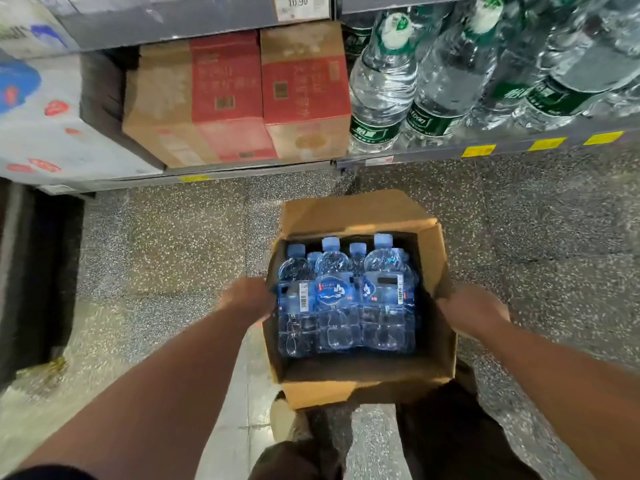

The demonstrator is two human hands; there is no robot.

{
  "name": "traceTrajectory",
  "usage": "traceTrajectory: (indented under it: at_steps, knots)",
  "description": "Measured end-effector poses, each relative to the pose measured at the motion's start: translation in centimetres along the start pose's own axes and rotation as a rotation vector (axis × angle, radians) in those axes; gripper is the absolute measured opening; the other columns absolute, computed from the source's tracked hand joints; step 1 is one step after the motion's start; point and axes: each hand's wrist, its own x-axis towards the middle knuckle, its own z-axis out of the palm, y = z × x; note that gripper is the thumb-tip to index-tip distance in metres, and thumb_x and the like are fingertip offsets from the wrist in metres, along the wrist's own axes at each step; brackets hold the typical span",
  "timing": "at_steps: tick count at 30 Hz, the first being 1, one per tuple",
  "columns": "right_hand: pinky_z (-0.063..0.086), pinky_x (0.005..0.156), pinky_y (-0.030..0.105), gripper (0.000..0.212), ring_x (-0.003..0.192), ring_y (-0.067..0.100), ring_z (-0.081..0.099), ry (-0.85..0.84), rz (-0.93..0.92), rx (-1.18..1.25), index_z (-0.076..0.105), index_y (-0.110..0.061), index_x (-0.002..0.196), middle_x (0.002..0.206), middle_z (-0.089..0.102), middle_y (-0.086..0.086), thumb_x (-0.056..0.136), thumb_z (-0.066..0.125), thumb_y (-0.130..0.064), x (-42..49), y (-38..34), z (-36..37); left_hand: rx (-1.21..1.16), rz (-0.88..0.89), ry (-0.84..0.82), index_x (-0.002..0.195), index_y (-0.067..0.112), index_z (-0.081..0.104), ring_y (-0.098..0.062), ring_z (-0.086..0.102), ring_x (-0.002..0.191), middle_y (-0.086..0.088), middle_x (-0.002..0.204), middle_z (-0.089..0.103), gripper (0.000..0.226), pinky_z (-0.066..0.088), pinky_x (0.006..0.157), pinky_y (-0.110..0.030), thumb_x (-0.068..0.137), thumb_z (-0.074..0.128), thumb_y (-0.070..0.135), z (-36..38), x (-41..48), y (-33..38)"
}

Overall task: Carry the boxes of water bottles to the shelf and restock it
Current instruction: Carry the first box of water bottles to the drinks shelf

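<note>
An open brown cardboard box (363, 379) hangs above the speckled floor in front of me, flaps folded out. Inside stand several small blue-capped water bottles (343, 296) with blue labels. My left hand (247, 299) grips the box's left wall. On the opposite side, my right hand (474, 308) holds the right wall, its fingers hidden behind the cardboard. The low shelf (256, 168) runs just ahead of the box.
Two red-and-brown cartons (239, 98) sit on the bottom shelf, a white carton (45, 126) to their left. Large clear bottles with green labels (433, 81) fill the shelf section to the right. A price tag (299, 6) hangs above. My legs are under the box.
</note>
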Motion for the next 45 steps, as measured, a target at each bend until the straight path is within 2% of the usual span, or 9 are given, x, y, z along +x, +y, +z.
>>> traceTrajectory:
  at_steps: [5,9,12,17,25,29,34,40,45]
  knots:
    - [0.051,0.083,0.039,0.034,0.107,0.033,0.061,-0.044,0.002,-0.03,0.064,-0.004,0.112,0.117,0.063,0.016,0.096,0.045,-0.028,6.1,0.4,-0.5,-0.018,0.0,-0.014,0.096,0.006,0.063,-0.024,0.063,0.08,-0.007,0.08,0.059,0.041,0.056,0.076,-0.036,0.099,0.036,0.037,0.3,4.7,3.3]
    - [0.051,0.086,0.041,0.034,0.11,0.035,0.059,-0.046,-0.029,-0.058,0.063,-0.006,0.115,0.121,0.061,0.017,0.096,0.044,-0.027,9.6,0.8,-0.7,-0.024,-0.03,-0.027,0.099,0.003,0.06,-0.03,0.064,0.092,-0.013,0.094,0.063,0.035,0.054,0.084,-0.041,0.097,0.042,0.033,0.4,6.8,5.8]
    - [0.052,0.088,0.041,0.032,0.111,0.035,0.058,-0.057,-0.069,-0.091,0.063,-0.006,0.115,0.121,0.06,0.018,0.098,0.04,-0.022,11.6,1.1,-0.9,-0.054,-0.037,-0.022,0.101,0.003,0.061,-0.028,0.062,0.089,-0.012,0.094,0.063,0.031,0.053,0.076,-0.035,0.097,0.044,0.029,0.9,8.5,7.1]
    - [0.053,0.088,0.046,0.034,0.11,0.036,0.057,-0.053,-0.119,-0.152,0.064,-0.005,0.111,0.118,0.059,0.02,0.1,0.035,-0.02,14.3,1.4,0.1,-0.085,-0.051,-0.037,0.105,0.001,0.061,-0.03,0.062,0.093,-0.015,0.098,0.063,0.032,0.054,0.08,-0.039,0.095,0.048,0.028,2.1,10.7,8.5]
    - [0.053,0.077,0.038,0.021,0.094,0.033,0.062,-0.045,-0.078,-0.104,0.055,-0.008,0.085,0.086,0.056,0.012,0.097,0.043,-0.02,17.2,0.8,-0.5,-0.029,-0.103,-0.008,0.107,0.002,0.06,-0.031,0.061,0.1,-0.016,0.107,0.062,0.027,0.052,0.085,-0.04,0.095,0.049,0.024,0.7,12.6,9.6]
    - [0.049,0.07,0.038,0.022,0.094,0.033,0.062,-0.142,-0.054,-0.12,0.061,-0.003,0.101,0.099,0.063,0.014,0.092,0.042,-0.011,17.0,0.3,-0.7,-0.051,-0.179,-0.021,0.106,0.001,0.061,-0.033,0.063,0.1,-0.016,0.105,0.064,0.025,0.052,0.085,-0.041,0.093,0.053,0.021,0.8,11.7,9.3]
    - [0.05,0.087,0.044,0.03,0.1,0.032,0.061,-0.124,-0.083,-0.174,0.056,-0.007,0.113,0.107,0.062,0.013,0.09,0.045,-0.023,14.8,-1.3,-3.7,-0.09,-0.178,-0.002,0.108,0.006,0.061,-0.034,0.06,0.104,-0.015,0.11,0.063,0.028,0.05,0.09,-0.045,0.091,0.053,0.028,-1.5,9.2,9.8]
    - [0.042,0.068,0.034,0.036,0.085,0.028,0.058,0.016,-0.193,-0.276,0.054,-0.01,0.12,0.094,0.059,0.008,0.086,0.047,-0.018,7.4,-5.3,-10.6,-0.072,-0.016,0.06,0.125,0.016,0.055,-0.03,0.059,0.108,-0.01,0.119,0.061,0.042,0.05,0.092,-0.045,0.089,0.051,0.036,-8.1,2.9,9.1]
    - [0.046,0.092,0.039,0.038,0.113,0.031,0.057,0.094,-0.235,-0.262,0.054,-0.004,0.125,0.128,0.057,0.013,0.092,0.051,-0.023,-1.5,-9.6,-17.4,-0.009,0.112,0.145,0.125,0.017,0.055,-0.026,0.057,0.112,-0.006,0.127,0.058,0.037,0.048,0.092,-0.039,0.09,0.049,0.028,-15.6,-3.8,6.3]
